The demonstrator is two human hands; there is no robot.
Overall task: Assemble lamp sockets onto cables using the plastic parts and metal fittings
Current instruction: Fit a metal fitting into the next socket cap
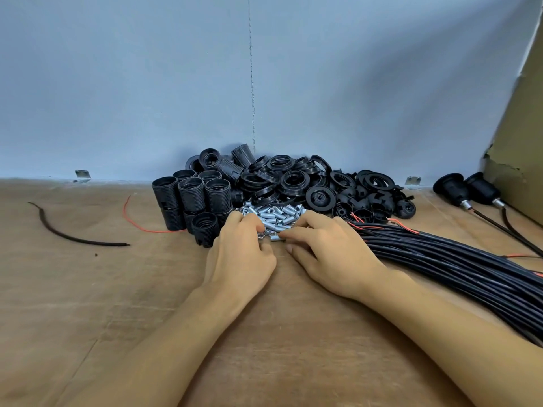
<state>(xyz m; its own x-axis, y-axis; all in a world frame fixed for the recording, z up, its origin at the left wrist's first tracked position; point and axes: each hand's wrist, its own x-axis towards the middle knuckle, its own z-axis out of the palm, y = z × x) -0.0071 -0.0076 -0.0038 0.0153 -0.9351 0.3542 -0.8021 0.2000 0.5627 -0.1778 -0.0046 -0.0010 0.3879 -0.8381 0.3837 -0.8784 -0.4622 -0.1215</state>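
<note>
Our left hand [241,254] and right hand [329,254], half-curled, paw the metal fittings [279,214]; we cannot tell whether either holds one. Raking could scatter them.

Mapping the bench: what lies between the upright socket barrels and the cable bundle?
Head view: the metal fittings pile, with left hand and right hand touching it.

Brown table [88,289]: socket shells [191,198], rings [293,177], metal fittings [276,214] at back; cable bundle [440,257] right; cable scrap [73,230] left.

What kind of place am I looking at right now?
Probably a small assembly workbench: heaps of black threaded sockets, a pile of metal fittings and a cable bundle.
</note>
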